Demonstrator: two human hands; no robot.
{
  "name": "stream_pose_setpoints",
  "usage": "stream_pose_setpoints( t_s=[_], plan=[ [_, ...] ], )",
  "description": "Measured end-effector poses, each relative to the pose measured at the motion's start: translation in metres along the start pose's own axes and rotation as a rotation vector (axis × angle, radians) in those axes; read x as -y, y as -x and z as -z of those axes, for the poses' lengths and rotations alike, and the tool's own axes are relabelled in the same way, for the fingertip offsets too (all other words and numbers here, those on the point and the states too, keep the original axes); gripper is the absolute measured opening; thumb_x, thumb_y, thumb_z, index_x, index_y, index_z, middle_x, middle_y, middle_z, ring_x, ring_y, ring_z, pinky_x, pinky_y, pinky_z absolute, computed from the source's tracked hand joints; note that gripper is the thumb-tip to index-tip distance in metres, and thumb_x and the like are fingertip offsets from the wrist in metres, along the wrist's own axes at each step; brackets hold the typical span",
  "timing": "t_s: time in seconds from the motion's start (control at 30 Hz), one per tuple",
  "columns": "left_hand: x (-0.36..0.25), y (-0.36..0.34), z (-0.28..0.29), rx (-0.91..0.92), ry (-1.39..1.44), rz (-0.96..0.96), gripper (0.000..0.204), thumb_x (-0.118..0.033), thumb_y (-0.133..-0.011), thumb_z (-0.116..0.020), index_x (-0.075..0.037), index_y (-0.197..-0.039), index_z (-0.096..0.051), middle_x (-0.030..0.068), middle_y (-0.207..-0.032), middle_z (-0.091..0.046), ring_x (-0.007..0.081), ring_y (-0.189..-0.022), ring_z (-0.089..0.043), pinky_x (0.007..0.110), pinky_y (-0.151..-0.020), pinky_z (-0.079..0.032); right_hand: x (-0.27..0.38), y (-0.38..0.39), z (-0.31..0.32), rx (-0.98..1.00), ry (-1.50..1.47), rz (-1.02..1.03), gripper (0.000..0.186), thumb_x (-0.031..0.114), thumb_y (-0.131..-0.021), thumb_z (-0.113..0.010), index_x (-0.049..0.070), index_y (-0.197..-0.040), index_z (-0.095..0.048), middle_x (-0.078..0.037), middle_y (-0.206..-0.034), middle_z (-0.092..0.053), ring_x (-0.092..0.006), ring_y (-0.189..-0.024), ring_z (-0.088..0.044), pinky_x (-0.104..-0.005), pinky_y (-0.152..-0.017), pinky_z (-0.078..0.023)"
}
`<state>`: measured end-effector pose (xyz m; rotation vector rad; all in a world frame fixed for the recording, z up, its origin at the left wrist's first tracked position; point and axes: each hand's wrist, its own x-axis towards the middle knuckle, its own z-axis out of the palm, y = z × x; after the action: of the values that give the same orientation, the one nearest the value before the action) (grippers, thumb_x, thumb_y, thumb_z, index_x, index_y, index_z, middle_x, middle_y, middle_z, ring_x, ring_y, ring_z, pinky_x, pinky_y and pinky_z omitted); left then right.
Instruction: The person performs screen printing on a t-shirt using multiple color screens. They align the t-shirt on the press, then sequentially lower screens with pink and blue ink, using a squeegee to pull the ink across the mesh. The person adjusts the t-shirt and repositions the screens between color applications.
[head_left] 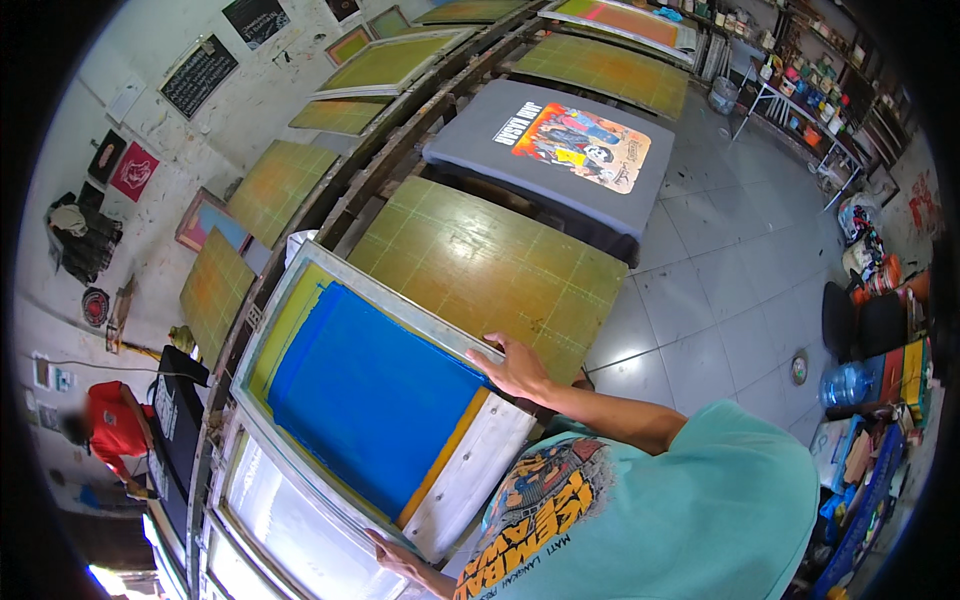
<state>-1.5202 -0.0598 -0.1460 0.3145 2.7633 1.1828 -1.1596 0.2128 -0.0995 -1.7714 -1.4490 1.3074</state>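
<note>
A screen-printing frame (300, 432) with a pale rim slants across the lower middle, its mesh covered by a broad blue area (375, 390) with yellow-green margins. My right hand (515, 370) grips the frame's upper right edge, thumb and fingers bent over the rim. Lower down, my left hand (392, 553) holds the opposite edge; part of it is hidden by the frame and my shirt. A pale wooden board (475, 465) spans the frame's end closest to me. Just beyond my right hand lies a flat olive-yellow printing board (480, 260) with grid lines.
A dark T-shirt (470, 125) with a colourful print lies on the following board. A long dark rail (330, 205) runs behind the boards. Whitish frames (265, 490) sit at lower left, near a person in red (110, 420). Shelves, containers and a water jug (845, 383) line the right.
</note>
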Motion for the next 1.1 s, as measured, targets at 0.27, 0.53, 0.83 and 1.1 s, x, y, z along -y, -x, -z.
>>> stream_pose_setpoints(
  t_s=[0.27,0.53,0.83,1.1],
  plan=[
    [-0.016,0.011,0.004,0.067,0.052,-0.058,0.076,-0.073,-0.092,-0.055,-0.011,-0.052,-0.035,-0.0001,-0.051,-0.024,0.0155,-0.052,-0.026,0.039,-0.052,-0.025,0.001,0.006,-0.001,-0.001,0.055,0.058,0.088,0.071,-0.089,-0.059,-0.006,-0.134,-0.059,-0.029,-0.127,-0.064,-0.0420,-0.119,-0.062,-0.0455,-0.103,-0.048],
    [-0.044,0.006,0.006,0.108,-0.137,0.024,0.083,-0.079,-0.089,-0.051,-0.008,-0.046,-0.046,0.0049,-0.048,-0.039,0.0202,-0.048,-0.036,0.044,-0.054,-0.038,-0.010,0.005,-0.010,-0.079,0.059,0.212,0.086,0.064,-0.089,-0.065,-0.015,-0.121,-0.064,-0.029,-0.120,-0.059,-0.0434,-0.109,-0.062,-0.0473,-0.095,-0.051],
    [-0.022,-0.037,0.022,0.144,-0.240,0.080,0.089,-0.080,-0.085,-0.057,0.008,-0.077,-0.068,0.0142,-0.062,-0.062,0.0269,-0.058,-0.062,0.045,-0.058,-0.052,-0.012,0.011,-0.014,-0.134,0.116,0.233,0.082,0.063,-0.092,-0.062,-0.014,-0.120,-0.065,-0.028,-0.115,-0.057,-0.0377,-0.114,-0.052,-0.0444,-0.100,-0.045],
    [-0.062,-0.062,0.025,0.095,0.100,-0.005,0.090,-0.069,-0.086,-0.068,0.012,-0.123,-0.060,0.0215,-0.093,-0.072,0.0231,-0.079,-0.071,0.031,-0.065,-0.059,-0.027,0.004,-0.009,-0.049,0.149,0.361,0.074,0.058,-0.094,-0.062,-0.011,-0.117,-0.068,-0.026,-0.113,-0.060,-0.0378,-0.116,-0.050,-0.0450,-0.101,-0.043]
  ],
)
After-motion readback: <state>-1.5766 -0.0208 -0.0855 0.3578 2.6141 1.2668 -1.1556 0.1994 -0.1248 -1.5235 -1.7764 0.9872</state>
